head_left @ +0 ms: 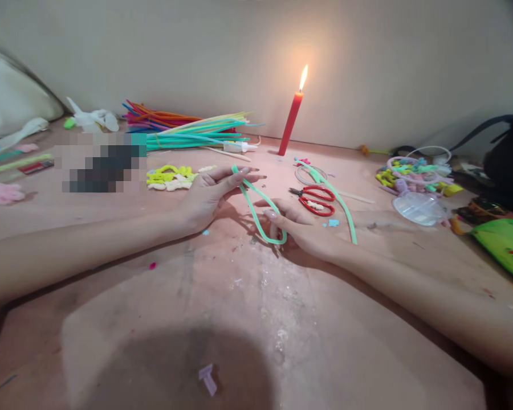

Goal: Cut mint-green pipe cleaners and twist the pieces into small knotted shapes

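Note:
A mint-green pipe cleaner (pixel 254 215), bent into a long loop, is held between my two hands above the table. My left hand (pixel 214 191) pinches the end where its strands meet, thumb against fingers. Lower and to the right, my right hand (pixel 297 225) grips the rounded end of the loop between thumb and fingers. Just beyond my right hand lie red-handled scissors (pixel 318 199). Another light green pipe cleaner (pixel 342 205) curves across the table past them.
A lit red candle (pixel 290 124) stands tilted at the back near the wall. Behind my left hand lie a bundle of coloured pipe cleaners (pixel 196 136) and yellow and white fuzzy shapes (pixel 171 177). On the right are a pile of colourful pieces (pixel 414 173) and a clear plastic lid (pixel 419 208).

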{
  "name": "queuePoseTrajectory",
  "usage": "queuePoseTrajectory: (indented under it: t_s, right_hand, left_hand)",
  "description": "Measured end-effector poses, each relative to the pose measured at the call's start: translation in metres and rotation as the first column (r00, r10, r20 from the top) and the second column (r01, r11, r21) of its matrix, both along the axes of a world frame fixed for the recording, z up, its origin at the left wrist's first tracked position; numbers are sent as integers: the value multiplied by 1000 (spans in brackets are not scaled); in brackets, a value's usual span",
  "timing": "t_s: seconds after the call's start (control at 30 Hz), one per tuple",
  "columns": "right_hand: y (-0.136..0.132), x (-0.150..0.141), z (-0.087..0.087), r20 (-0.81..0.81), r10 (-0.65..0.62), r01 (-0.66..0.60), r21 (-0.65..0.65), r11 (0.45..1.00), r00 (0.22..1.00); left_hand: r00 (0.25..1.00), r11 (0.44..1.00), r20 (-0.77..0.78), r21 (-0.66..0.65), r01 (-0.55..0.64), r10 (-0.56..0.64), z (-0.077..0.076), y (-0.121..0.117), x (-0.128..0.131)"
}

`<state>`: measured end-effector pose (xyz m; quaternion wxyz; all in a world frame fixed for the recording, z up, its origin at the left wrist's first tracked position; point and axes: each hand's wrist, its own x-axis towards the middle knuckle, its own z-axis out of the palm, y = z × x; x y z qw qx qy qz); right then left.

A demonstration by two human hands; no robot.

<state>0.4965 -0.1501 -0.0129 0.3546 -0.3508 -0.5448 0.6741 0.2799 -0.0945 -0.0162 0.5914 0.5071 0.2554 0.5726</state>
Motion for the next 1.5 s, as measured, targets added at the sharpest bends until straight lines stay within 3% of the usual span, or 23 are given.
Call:
queuePoseTrajectory:
  t_s: [0.17, 0.33, 0.43, 0.5, 0.97, 1.5]
  right_hand:
    - [3, 3, -6, -48, 87, -85, 28, 996, 995]
    - [7, 5, -16, 32, 4, -8, 126, 992, 999]
    - [8, 5, -12, 136, -42, 9, 231, 973, 990]
    - [9, 4, -7, 101, -55, 29, 247, 969, 993]
    - [13, 9, -9, 97, -17, -4, 212, 977, 995]
    - [3, 5, 4, 200, -75, 45, 153, 987, 977]
  left_hand:
    - [995, 998, -70, 5, -68, 68, 0, -3, 1]
    - [993, 997, -97, 37, -66, 69, 4, -5, 0]
    - [991, 993, -119, 106, -55, 67, 4, -7, -1]
    - [985, 990, -148, 121, -67, 85, 3, -8, -2]
    - [965, 980, -207, 145, -136, 164, 5, -9, -8]
    - [923, 955, -300, 247, -167, 239, 9, -15, -8]
